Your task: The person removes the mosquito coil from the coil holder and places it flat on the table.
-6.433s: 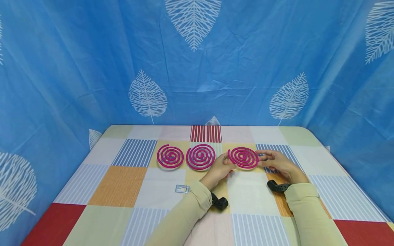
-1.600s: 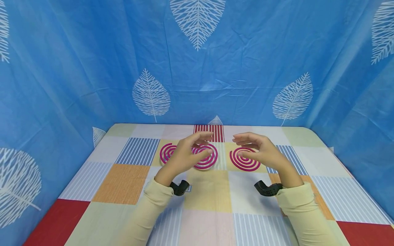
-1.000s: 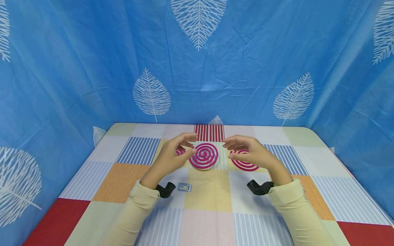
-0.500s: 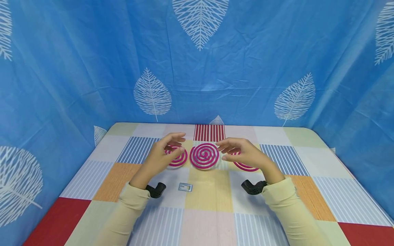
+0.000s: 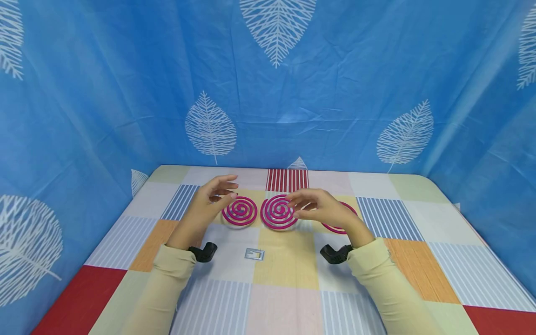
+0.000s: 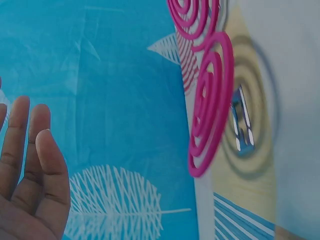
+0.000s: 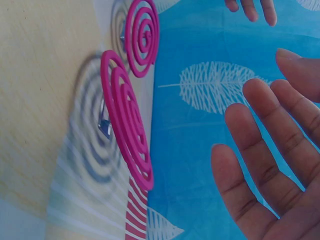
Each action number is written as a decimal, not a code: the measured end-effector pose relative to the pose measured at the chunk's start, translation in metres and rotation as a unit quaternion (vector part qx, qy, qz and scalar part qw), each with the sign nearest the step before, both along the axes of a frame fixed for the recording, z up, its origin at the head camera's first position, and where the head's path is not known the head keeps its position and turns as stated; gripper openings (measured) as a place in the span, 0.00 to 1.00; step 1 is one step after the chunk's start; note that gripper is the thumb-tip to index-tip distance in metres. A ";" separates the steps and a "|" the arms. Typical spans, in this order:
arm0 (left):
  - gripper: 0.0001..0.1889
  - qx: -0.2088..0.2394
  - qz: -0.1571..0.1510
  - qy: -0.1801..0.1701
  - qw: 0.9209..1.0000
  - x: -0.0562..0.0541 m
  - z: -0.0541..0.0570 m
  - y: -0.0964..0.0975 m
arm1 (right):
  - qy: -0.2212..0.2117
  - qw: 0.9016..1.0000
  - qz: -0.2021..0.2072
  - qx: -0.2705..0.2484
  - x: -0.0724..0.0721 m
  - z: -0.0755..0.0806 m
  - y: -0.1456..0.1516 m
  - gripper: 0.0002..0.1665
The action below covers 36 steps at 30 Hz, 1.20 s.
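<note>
Three magenta mosquito coils lie in a row across the table. The left coil (image 5: pixel 239 211) and middle coil (image 5: pixel 274 222) show well; most of the right coil (image 5: pixel 335 230) is hidden behind my right hand (image 5: pixel 320 208). That hand is raised with relaxed fingers and empty, its fingertips overlapping the middle coil's right side in the head view. My left hand (image 5: pixel 205 202), also empty and loosely spread, hovers at the left coil's left edge. In the left wrist view a coil (image 6: pixel 227 75) sits raised on a small metal stand (image 6: pixel 241 120), casting a spiral shadow. The right wrist view shows another raised coil (image 7: pixel 117 105).
A loose flat metal stand (image 5: pixel 254 254) lies in front of the coils, between the forearms. The table wears a patchwork checked cloth (image 5: pixel 284 307). Blue curtains (image 5: pixel 335 83) with white leaf prints enclose the back and sides. Black wrist cameras (image 5: pixel 204 252) sit on both wrists.
Earlier both hands held the right coil; it now lies released. Both hands have since drifted left, the left hand uncovering the left coil and the right hand coming over the middle coil's edge.
</note>
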State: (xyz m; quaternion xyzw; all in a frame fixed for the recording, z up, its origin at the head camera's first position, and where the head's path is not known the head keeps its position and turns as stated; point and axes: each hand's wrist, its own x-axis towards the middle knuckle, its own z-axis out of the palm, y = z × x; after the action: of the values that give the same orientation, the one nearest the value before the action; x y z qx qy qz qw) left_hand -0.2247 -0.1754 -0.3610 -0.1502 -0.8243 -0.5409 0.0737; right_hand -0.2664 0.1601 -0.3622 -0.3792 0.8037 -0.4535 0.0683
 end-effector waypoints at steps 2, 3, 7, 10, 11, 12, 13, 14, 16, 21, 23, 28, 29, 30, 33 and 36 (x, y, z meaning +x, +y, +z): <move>0.25 0.003 0.005 -0.009 1.000 -0.002 -0.002 -0.003 | -0.008 1.000 -0.003 -0.001 -0.001 -0.002 -0.003 0.22; 0.25 0.004 0.007 -0.011 1.000 -0.004 -0.003 -0.005 | -0.015 1.000 -0.003 -0.002 -0.002 -0.003 -0.005 0.22; 0.24 0.000 0.008 -0.001 1.000 -0.009 -0.008 -0.011 | -0.030 1.000 -0.003 -0.004 -0.003 -0.005 -0.012 0.22; 0.25 0.002 0.010 0.001 1.000 -0.012 -0.012 -0.015 | -0.038 0.999 -0.001 -0.007 -0.004 -0.007 -0.017 0.23; 0.25 0.003 0.011 -0.001 1.000 -0.013 -0.013 -0.016 | -0.039 0.999 -0.003 -0.006 -0.005 -0.007 -0.018 0.23; 0.25 0.005 0.012 -0.004 1.000 -0.014 -0.015 -0.017 | -0.040 0.999 -0.003 -0.006 -0.006 -0.008 -0.020 0.23; 0.25 0.006 0.013 -0.006 1.000 -0.015 -0.016 -0.019 | -0.043 0.999 -0.004 -0.006 -0.006 -0.009 -0.021 0.24; 0.25 0.009 0.014 -0.009 1.000 -0.015 -0.017 -0.020 | -0.044 0.999 -0.005 -0.006 -0.007 -0.010 -0.023 0.24; 0.25 0.010 0.016 -0.011 1.000 -0.016 -0.019 -0.022 | -0.045 0.999 -0.005 -0.005 -0.009 -0.012 -0.025 0.24; 0.25 0.009 0.013 -0.020 1.000 -0.017 -0.022 -0.025 | -0.044 0.999 -0.003 -0.009 -0.013 -0.016 -0.031 0.23; 0.25 0.006 0.015 -0.028 0.999 -0.017 -0.023 -0.026 | -0.049 0.999 -0.004 -0.011 -0.014 -0.017 -0.033 0.23; 0.25 -0.005 0.026 -0.053 0.998 -0.018 -0.024 -0.027 | -0.069 0.997 -0.011 -0.013 -0.014 -0.016 -0.039 0.23; 0.25 -0.009 0.028 -0.058 0.998 -0.018 -0.025 -0.028 | -0.072 0.997 -0.013 -0.013 -0.015 -0.016 -0.040 0.23; 0.25 -0.012 0.030 -0.063 0.998 -0.019 -0.025 -0.028 | -0.075 0.997 -0.015 -0.012 -0.015 -0.016 -0.041 0.24; 0.25 -0.027 0.030 -0.067 0.997 -0.019 -0.027 -0.029 | -0.076 0.997 -0.022 -0.007 -0.017 -0.017 -0.044 0.24; 0.25 -0.041 0.026 -0.067 0.997 -0.020 -0.029 -0.031 | -0.069 0.997 -0.027 -0.003 -0.019 -0.017 -0.047 0.24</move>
State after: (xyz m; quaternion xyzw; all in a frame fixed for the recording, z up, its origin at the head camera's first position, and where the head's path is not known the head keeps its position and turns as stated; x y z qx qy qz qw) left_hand -0.2446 -0.2064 -0.3899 -0.0947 -0.8527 -0.5131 0.0261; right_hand -0.2858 0.1136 -0.3796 -0.3257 0.8056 -0.4825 0.1099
